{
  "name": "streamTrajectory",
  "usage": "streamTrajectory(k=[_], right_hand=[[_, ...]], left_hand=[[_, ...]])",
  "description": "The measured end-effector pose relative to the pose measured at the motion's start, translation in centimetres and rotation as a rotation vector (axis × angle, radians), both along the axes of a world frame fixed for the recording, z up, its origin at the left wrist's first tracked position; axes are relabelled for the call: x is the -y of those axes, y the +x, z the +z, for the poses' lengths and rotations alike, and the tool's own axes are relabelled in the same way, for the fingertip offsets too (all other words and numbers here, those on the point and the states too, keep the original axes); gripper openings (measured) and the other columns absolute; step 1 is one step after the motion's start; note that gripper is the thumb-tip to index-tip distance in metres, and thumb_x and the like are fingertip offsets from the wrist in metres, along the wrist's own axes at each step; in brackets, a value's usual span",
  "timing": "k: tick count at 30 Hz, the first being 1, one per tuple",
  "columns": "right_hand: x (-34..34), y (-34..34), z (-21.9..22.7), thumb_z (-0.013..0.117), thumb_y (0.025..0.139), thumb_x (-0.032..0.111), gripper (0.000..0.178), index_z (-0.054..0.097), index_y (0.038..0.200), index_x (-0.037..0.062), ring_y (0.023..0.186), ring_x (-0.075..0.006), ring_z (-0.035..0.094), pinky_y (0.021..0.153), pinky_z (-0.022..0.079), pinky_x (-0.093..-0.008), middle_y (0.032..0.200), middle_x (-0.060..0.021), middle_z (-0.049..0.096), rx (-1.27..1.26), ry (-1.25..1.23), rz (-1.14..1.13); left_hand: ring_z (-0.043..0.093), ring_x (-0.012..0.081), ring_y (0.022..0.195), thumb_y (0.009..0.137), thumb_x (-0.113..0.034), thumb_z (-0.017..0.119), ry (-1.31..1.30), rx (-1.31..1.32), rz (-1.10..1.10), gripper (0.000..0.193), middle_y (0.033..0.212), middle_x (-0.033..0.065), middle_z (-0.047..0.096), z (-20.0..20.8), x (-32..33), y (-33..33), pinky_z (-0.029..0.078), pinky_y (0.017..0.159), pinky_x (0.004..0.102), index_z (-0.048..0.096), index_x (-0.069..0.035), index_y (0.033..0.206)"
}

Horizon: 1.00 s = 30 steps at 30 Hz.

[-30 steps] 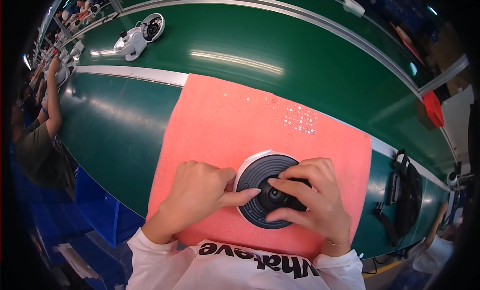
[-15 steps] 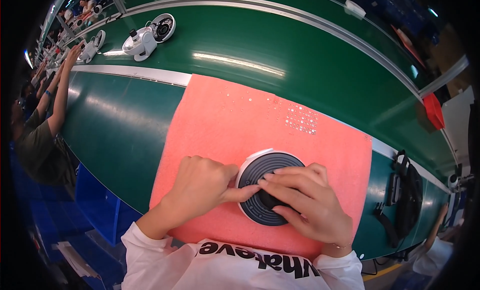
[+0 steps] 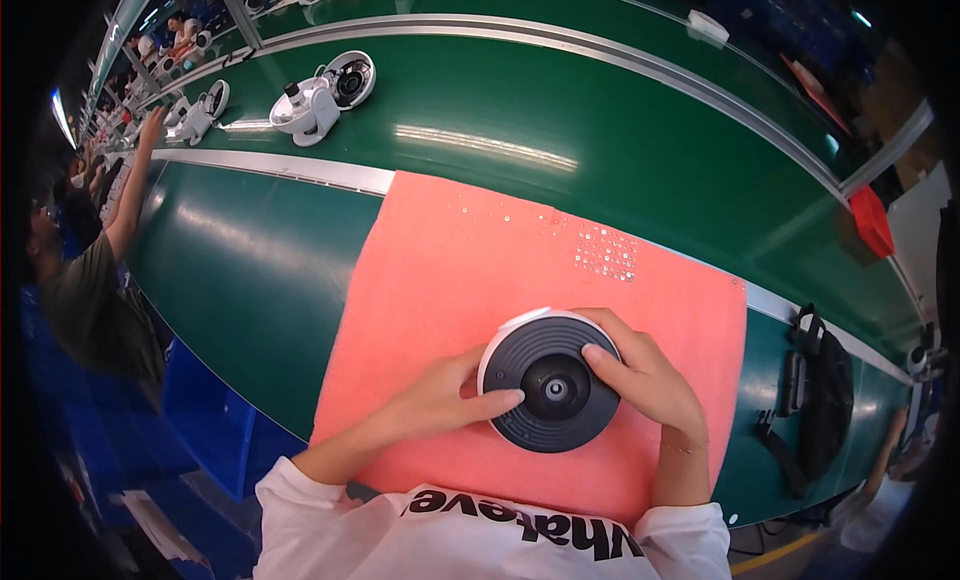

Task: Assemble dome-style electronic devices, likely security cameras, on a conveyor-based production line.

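A round camera housing (image 3: 545, 437), dark grey with raised rings and a white rim, is held over the pink foam mat (image 3: 430, 260). At its centre a small lens-like part shows in a black recess. My left hand (image 3: 450, 392) grips the left side, its thumb lying on the ringed face. Around the right side wraps my right hand (image 3: 655, 380), thumb pressed on the face near the upper right edge. The other fingers of both hands are partly hidden behind the housing. Rows of small screws (image 3: 605, 255) stand on the mat's far part.
Beyond the mat runs a green conveyor (image 3: 480, 110) carrying a white camera unit (image 3: 310, 110) and others. A black bag (image 3: 822, 400) lies at right, below a red bin (image 3: 870, 222). At left are a blue bin (image 3: 215, 410) and a co-worker (image 3: 85, 310) reaching to the conveyor.
My right hand has moved off the middle of the housing to its right edge, uncovering the centre. My left thumb has drawn back slightly toward the rim. The head view has shifted a little.
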State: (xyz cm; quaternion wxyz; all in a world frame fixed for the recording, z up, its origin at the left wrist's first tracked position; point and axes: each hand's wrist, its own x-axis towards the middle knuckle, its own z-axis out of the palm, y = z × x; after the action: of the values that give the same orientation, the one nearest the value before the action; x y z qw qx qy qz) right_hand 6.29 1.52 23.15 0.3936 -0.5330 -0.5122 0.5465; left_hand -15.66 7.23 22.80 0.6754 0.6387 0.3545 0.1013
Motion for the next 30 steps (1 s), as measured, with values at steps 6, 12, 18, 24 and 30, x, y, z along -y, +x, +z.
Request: streamTrajectory(k=[6,12,18,24,30], right_hand=[[0.1,-0.9,0.5,0.076,0.062,0.025,0.063,0.047,0.113,0.0039,0.094,-0.0216,0.057,0.081,0.045,-0.0325,0.101,-0.0134,0.059,0.043,0.288,-0.15],[-0.3,-0.3,-0.8,0.079,0.057,0.023,0.063,0.051,0.109,0.0022,0.094,-0.0211,0.058,0.08,0.046,-0.0323,0.1,-0.0129,0.059,-0.016,0.416,-0.258],[-0.3,0.5,0.1,0.077,0.06,0.024,0.072,0.042,0.119,0.0028,0.103,-0.0227,0.051,0.086,0.043,-0.0336,0.11,-0.0147,0.051,-0.142,0.548,-0.363],[-1.0,-0.2,-0.2,0.076,0.064,0.028,0.092,0.02,0.133,0.0038,0.116,-0.0326,0.042,0.093,0.039,-0.0402,0.125,-0.022,0.038,-0.145,0.683,-0.567],[-1.5,1.4,-2.1,0.076,0.061,0.033,0.092,0.026,0.131,0.0021,0.103,-0.0355,0.054,0.084,0.047,-0.0405,0.118,-0.024,0.048,0.069,0.732,-0.776]], left_hand=[[0.051,0.0252,0.109,0.062,-0.023,0.075,0.311,0.125,0.096,0.085,0.115,0.0194,0.053,1.0,0.3,1.5,0.038,0.093,0.0345,0.031,0.006,0.13],[0.059,0.026,0.097,0.06,-0.022,0.075,0.62,0.109,0.051,0.082,0.105,0.0207,0.058,2.0,-0.4,2.4,0.052,0.074,0.0338,0.036,0.008,0.126],[0.056,0.0237,0.102,0.057,-0.021,0.075,0.657,0.197,-0.028,0.085,0.108,0.0196,0.057,3.3,-3.1,4.3,0.053,0.07,0.0299,0.036,0.008,0.127],[0.04,0.027,0.118,0.079,-0.051,0.053,0.042,0.537,0.155,0.072,0.129,0.0111,0.04,-0.1,-5.8,6.8,0.033,0.099,0.0411,0.03,-0.006,0.13],[0.039,0.0265,0.118,0.08,-0.064,0.034,-0.062,0.643,0.568,0.07,0.129,0.0074,0.038,-0.7,-2.9,14.6,0.036,0.096,0.0419,0.032,-0.014,0.129]])
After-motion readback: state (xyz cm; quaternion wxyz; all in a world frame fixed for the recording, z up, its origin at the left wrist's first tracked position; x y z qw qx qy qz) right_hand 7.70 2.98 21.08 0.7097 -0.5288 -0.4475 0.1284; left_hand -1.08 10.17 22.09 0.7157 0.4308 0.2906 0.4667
